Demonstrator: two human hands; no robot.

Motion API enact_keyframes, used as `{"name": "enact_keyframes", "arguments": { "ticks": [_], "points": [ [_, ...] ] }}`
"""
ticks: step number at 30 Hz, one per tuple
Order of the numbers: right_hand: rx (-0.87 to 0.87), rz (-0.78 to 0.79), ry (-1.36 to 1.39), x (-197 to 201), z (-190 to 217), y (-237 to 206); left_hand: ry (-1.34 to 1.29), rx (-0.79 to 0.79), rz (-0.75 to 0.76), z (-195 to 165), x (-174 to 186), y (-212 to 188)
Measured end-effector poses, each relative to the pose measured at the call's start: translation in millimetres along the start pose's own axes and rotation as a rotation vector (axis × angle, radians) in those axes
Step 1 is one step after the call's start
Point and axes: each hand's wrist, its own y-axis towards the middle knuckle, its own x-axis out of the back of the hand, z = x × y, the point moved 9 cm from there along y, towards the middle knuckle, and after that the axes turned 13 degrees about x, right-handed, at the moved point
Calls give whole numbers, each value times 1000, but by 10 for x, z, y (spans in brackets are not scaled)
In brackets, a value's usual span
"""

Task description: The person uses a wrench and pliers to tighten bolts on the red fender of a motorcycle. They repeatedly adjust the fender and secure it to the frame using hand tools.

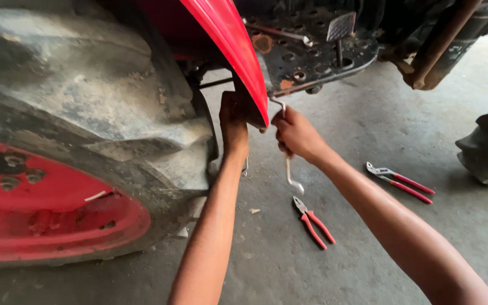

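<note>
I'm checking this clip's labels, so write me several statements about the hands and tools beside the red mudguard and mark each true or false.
1. The right hand grips a slim silver metal spanner. True.
2. The left hand lies flat on the grey concrete floor. False: it reaches up behind the lower edge of the curved red mudguard.
3. Two red-handled pliers lie on the floor. True: combination pliers nearer the arms, slip-joint pliers further right.
4. The large muddy black tyre with a red rim sits right of both arms. False: it is left of them.
</note>
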Motion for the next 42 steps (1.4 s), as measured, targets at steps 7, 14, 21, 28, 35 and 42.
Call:
{"name": "enact_keyframes", "arguments": {
  "ticks": [7, 14, 21, 28, 35, 42],
  "points": [
    [561, -58, -487, -12, 180, 328, -77, 12, 65, -76, -72, -34],
    [595, -70, -622, -20, 344, 213, -41, -11, 38, -25, -30, -10],
    [-164, 109, 173, 11, 126, -3, 5, -20, 19, -40, -10, -2],
    [343, -36, -387, 43, 256, 65, -56, -20, 63, -26, -30, -42],
    [721, -158, -469, 8, 406, 309, -41, -29, 52, -57, -59, -33],
    [561, -130, -451, -71, 362, 225, -99, -7, 86, -134, -117, -55]
  ]
}}
